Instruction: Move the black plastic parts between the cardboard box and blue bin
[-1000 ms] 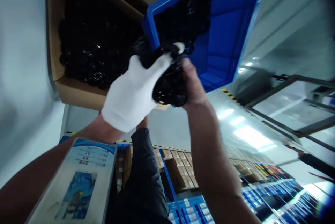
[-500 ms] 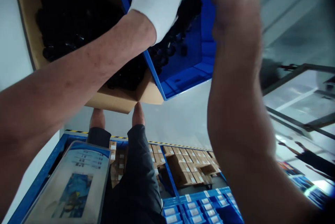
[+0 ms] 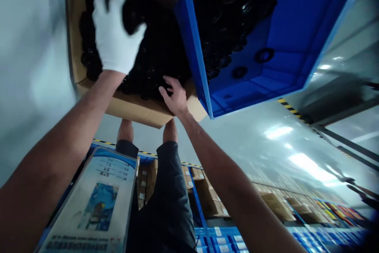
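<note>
Reaching into cardboard box | gloved left hand spread | bare right hand half-curled, empty | glossy grey floor

My left hand, at the upper left of the frame, wears a plain white fabric glove ending at the wrist. My right hand, near the centre, is ungloved. Both forearms are without sleeves. Lower centre, dark trousers end above my ankles.

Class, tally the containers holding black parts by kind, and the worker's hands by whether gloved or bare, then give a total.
Cardboard box: 1
Blue plastic crate: 1
Gloved left hand: 1
Bare right hand: 1
Total: 4
</note>
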A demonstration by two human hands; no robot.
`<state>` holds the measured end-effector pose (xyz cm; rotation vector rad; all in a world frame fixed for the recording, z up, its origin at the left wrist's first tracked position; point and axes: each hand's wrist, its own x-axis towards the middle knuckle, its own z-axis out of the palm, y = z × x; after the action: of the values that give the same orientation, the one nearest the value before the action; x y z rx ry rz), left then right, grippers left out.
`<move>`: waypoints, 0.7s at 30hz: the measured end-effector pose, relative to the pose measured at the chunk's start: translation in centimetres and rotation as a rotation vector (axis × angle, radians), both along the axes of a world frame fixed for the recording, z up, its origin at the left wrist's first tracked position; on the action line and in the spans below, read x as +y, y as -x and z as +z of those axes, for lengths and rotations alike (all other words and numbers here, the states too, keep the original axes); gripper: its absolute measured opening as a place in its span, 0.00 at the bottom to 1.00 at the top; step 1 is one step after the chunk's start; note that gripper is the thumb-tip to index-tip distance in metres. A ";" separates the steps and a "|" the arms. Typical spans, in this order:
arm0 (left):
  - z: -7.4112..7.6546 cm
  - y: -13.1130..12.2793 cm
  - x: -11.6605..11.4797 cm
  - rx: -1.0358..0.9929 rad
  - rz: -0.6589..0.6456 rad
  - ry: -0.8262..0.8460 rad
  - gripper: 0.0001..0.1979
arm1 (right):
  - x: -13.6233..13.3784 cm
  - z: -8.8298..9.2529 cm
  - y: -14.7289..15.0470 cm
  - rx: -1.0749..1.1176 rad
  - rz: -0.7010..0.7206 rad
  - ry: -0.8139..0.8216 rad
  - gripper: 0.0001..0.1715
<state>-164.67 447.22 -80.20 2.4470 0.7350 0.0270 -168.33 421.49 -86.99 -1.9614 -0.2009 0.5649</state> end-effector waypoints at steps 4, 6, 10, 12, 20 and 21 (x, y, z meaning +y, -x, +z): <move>-7.0 7.7 7.8 0.328 0.176 0.134 0.77 | 4.8 -3.1 -6.7 -0.031 -0.080 0.129 0.31; -8.7 9.2 9.1 0.419 0.150 0.165 0.86 | 7.4 -3.6 -10.2 -0.016 -0.104 0.192 0.38; -10.0 8.9 6.7 0.459 0.162 0.105 0.91 | 10.6 -4.3 -15.0 0.109 -0.185 0.334 0.32; -10.2 8.7 4.7 0.429 0.135 0.066 0.90 | 10.8 -4.8 -16.1 0.158 -0.198 0.366 0.31; -11.0 8.2 2.1 0.300 0.041 0.120 0.78 | 8.9 -7.4 -16.2 0.247 -0.196 0.348 0.27; -11.1 7.7 2.0 0.292 0.058 0.118 0.79 | 8.5 -7.7 -16.4 0.274 -0.196 0.318 0.28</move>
<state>-172.40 449.19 -91.28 2.3412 0.9052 -0.3478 -151.90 430.01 -94.65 -2.1491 0.2655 0.7635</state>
